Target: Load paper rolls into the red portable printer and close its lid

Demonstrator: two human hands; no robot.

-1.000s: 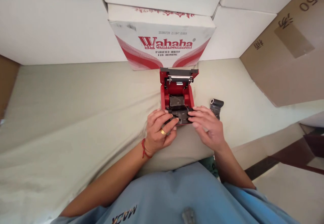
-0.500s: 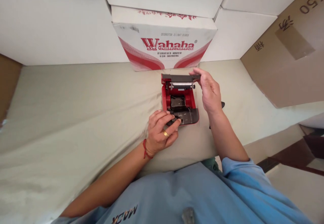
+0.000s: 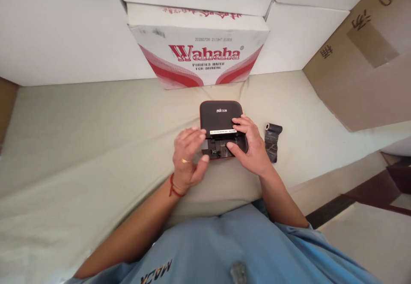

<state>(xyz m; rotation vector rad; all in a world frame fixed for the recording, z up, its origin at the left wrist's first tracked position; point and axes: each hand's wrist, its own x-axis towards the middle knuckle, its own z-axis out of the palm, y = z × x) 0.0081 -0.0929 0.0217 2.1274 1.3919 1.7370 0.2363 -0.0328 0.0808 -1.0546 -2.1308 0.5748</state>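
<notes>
A small portable printer point(image 3: 221, 119) with a black lid and thin red rim lies on the cloth in front of me, its lid down. A white label strip crosses the lid's front edge, and dark film shows on the front part. My right hand point(image 3: 252, 149) rests on its right side, fingers spread on the lid and thumb over the front part. My left hand point(image 3: 189, 153) is open beside the left front corner, thumb apart from the fingers; whether a fingertip touches the printer I cannot tell. Right of my right hand lies a partly unrolled black roll point(image 3: 272, 140).
A Wahaha water carton point(image 3: 205, 55) stands behind the printer, among white boxes point(image 3: 64, 36). A brown cardboard box point(image 3: 366, 61) leans in at the right. Pale green cloth point(image 3: 96, 147) covers the surface, with soft folds at left.
The printer's raised lid has come down over its red inside. My right hand has moved down onto the printer, uncovering the black roll. My left hand has drawn back to the left, off the front part.
</notes>
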